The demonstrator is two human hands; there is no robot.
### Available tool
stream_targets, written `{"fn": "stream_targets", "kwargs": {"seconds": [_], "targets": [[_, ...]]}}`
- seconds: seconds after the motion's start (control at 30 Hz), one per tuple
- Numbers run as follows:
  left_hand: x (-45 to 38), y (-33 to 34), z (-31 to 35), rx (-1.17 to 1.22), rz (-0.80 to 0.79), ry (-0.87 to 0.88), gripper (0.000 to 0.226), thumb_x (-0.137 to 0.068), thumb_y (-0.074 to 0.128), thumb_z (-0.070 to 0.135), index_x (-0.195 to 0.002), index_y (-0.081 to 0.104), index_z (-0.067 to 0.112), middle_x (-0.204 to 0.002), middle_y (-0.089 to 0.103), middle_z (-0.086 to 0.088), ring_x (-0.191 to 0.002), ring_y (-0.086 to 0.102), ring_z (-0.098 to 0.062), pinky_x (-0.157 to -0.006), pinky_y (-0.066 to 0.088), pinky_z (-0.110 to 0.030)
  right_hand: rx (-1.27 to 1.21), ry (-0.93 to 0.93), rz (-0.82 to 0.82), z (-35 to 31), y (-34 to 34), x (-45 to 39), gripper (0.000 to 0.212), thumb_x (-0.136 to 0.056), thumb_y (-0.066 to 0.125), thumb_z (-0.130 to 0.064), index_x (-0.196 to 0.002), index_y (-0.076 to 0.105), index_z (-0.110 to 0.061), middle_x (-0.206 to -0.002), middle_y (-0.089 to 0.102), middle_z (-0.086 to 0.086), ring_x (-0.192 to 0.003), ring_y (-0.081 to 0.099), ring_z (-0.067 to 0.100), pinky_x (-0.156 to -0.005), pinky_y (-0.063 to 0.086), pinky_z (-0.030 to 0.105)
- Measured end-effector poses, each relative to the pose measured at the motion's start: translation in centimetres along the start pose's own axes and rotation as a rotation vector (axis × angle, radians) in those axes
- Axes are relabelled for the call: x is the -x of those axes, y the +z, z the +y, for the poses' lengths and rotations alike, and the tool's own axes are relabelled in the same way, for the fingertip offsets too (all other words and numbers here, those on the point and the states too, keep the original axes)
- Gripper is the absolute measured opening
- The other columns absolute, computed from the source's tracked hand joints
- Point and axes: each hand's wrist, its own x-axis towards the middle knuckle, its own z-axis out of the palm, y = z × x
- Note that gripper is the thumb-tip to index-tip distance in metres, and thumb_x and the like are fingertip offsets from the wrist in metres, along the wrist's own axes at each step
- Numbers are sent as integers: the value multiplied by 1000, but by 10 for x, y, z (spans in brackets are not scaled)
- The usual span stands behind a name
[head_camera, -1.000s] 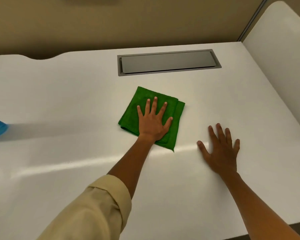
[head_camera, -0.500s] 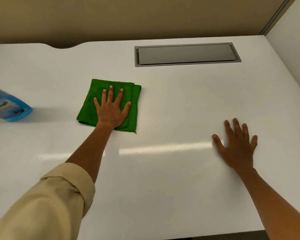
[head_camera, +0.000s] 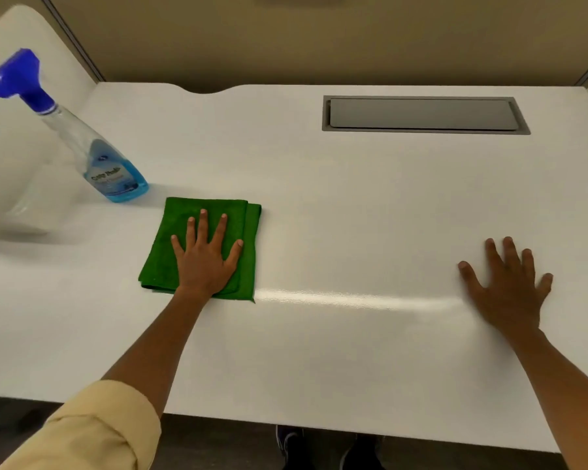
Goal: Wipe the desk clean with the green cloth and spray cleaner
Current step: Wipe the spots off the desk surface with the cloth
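Wiping step in hand, we judge. Our left hand [head_camera: 206, 262], fingers spread, presses the folded green microfibre cloth [head_camera: 201, 247] flat on the white laminate desk [head_camera: 319, 205], left of centre, just beside the blue-capped clear spray bottle [head_camera: 82, 144] near the left edge. Right hand [head_camera: 506, 286] lies splayed, empty. Next: we'd sweep toward the unwiped right edge.

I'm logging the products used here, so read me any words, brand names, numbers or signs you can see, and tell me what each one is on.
Spray cleaner bottle, label: two lines of white lettering and a small round logo above them, too blurred to read.
Green cloth: no text.
White desk and its grey cable hatch: no text.
Nothing else in view carries writing.
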Motion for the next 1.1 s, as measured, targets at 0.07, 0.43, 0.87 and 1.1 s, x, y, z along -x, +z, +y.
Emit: {"fn": "stream_targets", "kwargs": {"seconds": [0.07,0.43,0.87,1.1], "targets": [[19,2,-1,-1,1,0,75,-88,11,72,-154,12,37,-164,7,-6,-150,6,-32,-114,7,-67,3,-3,1,1,1,0,80,-85,16,-80,-152,17,-36,-164,9,-6,-151,3,24,-116,4,63],[101,12,30,-9,35,-2,73,-91,14,68,-154,16,33,-163,11,-9,-150,8,-34,-113,10,-69,-31,-25,-3,-1,-2,6,80,-86,10,-76,-154,16,-35,-164,8,-6,-151,2,24,-116,2,62],[149,26,174,40,-26,186,70,-93,20,67,-154,14,33,-164,4,-10,-150,-1,-34,-114,4,-67,-11,-13,1,-1,2,3,72,-92,17,-72,-154,16,-36,-165,8,-7,-151,2,24,-117,3,61],[145,32,241,60,-53,315,70,-94,21,66,-154,15,32,-164,2,-11,-150,-3,-35,-114,3,-68,-11,-31,61,-2,4,4,71,-91,12,-66,-153,23,-34,-163,16,-4,-150,10,27,-116,8,63]]}}
